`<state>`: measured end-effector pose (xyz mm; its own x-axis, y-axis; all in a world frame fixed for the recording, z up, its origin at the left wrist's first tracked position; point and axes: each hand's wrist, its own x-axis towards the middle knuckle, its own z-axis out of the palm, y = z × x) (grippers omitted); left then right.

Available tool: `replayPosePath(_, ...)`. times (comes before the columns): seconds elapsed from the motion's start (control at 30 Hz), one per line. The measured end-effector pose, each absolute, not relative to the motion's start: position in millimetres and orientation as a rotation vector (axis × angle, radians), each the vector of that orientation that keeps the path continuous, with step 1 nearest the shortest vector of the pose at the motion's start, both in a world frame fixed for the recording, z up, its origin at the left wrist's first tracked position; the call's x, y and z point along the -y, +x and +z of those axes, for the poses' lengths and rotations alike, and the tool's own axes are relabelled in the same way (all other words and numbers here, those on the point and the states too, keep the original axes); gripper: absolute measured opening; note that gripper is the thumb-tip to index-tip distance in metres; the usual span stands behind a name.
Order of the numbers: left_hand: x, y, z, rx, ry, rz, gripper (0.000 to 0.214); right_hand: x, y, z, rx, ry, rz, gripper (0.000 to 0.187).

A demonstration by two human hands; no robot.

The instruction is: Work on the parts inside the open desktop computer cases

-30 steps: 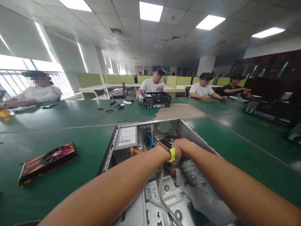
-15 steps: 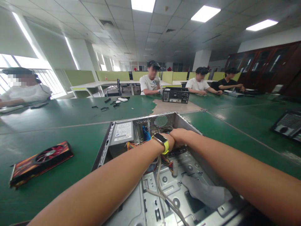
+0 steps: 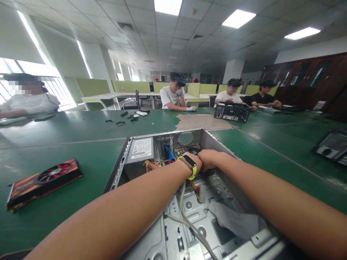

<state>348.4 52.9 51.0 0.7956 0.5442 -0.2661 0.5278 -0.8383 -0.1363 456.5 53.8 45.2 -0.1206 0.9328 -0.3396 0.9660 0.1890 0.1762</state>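
An open computer case point(image 3: 225, 144) lies in front of me, and both my hands reach into its far right part. My left hand point(image 3: 197, 161), with a yellow-strapped watch at the wrist, touches my right one; its fingers are hidden from view. Curled beside it, my right hand point(image 3: 210, 159) closes on something I cannot make out, over the motherboard area. A silver power supply point(image 3: 139, 151) fills the case's far left corner. Coloured wires with a white connector point(image 3: 202, 193) and grey cables point(image 3: 184, 207) run below my hands. Grey cloth point(image 3: 235, 218) rests on the metal floor of the case.
A red and black graphics card point(image 3: 45, 182) lies on the green table point(image 3: 94, 155) to the left. Small black and white parts point(image 3: 132, 117) are scattered farther back. Co-workers sit across the table, one behind a black computer case point(image 3: 231, 112). Another dark case point(image 3: 332, 148) stands at right.
Across the table the black computer case has shifted right, in front of another co-worker. The first co-worker's gloved hand now rests on the table. My own hands have barely moved inside the case.
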Motion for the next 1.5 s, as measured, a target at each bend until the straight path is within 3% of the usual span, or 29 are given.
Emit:
replayPosePath(0.47,-44,352,53,0.945,-2.815,0.613,0.036,-54,450,44,-2.093,1.752,-0.066,0.052)
replayPosePath(1.5,-50,355,48,0.862,-2.786,0.668,0.042,-55,450,35,-2.023,1.727,0.058,0.05)
